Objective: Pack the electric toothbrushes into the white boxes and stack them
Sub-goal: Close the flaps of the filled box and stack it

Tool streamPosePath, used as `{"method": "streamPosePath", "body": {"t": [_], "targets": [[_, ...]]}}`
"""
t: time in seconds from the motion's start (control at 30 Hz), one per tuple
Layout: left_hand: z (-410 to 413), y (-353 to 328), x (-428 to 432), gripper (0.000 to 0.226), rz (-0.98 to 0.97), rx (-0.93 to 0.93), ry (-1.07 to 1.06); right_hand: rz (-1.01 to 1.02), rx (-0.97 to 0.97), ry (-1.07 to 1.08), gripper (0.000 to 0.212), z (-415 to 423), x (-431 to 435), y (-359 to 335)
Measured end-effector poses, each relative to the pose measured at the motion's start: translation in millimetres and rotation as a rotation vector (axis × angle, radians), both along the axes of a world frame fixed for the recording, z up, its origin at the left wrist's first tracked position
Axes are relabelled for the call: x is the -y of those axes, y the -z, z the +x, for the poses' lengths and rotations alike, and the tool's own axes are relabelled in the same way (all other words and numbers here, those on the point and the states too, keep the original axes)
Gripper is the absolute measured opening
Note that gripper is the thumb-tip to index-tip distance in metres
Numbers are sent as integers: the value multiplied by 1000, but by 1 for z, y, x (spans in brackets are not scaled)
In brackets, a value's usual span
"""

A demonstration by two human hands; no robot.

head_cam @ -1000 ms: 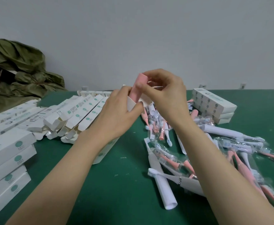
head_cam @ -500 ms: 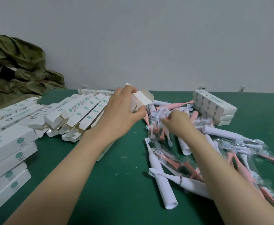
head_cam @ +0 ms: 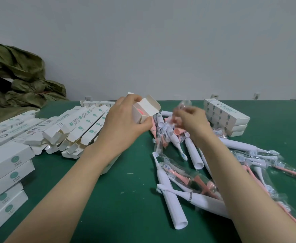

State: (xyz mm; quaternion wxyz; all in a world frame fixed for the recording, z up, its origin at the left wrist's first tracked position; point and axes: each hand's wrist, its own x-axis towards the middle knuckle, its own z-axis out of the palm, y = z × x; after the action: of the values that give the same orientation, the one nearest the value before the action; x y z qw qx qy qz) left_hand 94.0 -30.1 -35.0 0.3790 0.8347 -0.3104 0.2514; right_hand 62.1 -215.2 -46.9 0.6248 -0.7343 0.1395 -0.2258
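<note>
Now, desk (head_cam: 108, 199): green top, carries all the boxes and brushes.
left hand (head_cam: 124, 123): raised over the middle of the desk, fingers curled round the held box (head_cam: 148, 109), thumb against its near side.
held box: white, lifted off the desk, open end turned toward the right hand (head_cam: 191, 121), end flap standing up and back.
pink toothbrush (head_cam: 141, 112): inside the held box, only its pink end visible in the opening.
right hand: just right of the box mouth and apart from it, blurred; fingers bent and closed on a clear wrapper (head_cam: 184, 103).
clear wrapper: sticks up above the right fingers; contents too blurred to tell.
toothbrush pile (head_cam: 178, 174): white and pink, many in clear bags, spread from the middle of the desk toward its right edge and near right corner, partly under the right forearm.
open boxes (head_cam: 80, 127): white, lying side by side just left of the left hand, flaps open toward the near edge.
near stack (head_cam: 7, 172): closed white boxes with green dots, piled at the near left corner.
far stack (head_cam: 227, 118): closed white boxes, piled in layers near the far edge, right of the right hand.
green cloth (head_cam: 17, 76): crumpled, at the far left corner, against the grey wall (head_cam: 161, 41).
</note>
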Motion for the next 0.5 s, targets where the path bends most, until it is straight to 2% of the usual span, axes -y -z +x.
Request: {"method": "streamPosePath", "body": {"t": [0.1, 0.17, 0.2, 0.27, 0.3, 0.37, 0.43, 0.5], "targets": [[-2, 0, 1, 51, 7, 28, -9, 556, 392, -136, 16, -12, -16, -33], [-4, 0, 1, 51, -4, 37, -20, 772, 523, -268, 21, -21, -24, -47], [-5, -1, 1, 51, -12, 38, -19, 765, 526, -343, 22, -25, -29, -50], [-7, -2, 2, 51, -24, 43, -11, 551, 440, -392, 9, -29, -40, -50], [-8, -2, 2, 52, -27, 45, -8, 386, 382, -329, 9, -29, -47, -47], [-10, -3, 3, 59, -29, 40, -5, 128, 320, -110, 21, -27, -57, -40], [-11, -2, 4, 65, -30, 28, -4, 46, 354, 41, 25, -25, -62, -36], [-12, -2, 5, 68, -32, 20, -4, 7, 400, 69, 28, -25, -62, -33]]}}
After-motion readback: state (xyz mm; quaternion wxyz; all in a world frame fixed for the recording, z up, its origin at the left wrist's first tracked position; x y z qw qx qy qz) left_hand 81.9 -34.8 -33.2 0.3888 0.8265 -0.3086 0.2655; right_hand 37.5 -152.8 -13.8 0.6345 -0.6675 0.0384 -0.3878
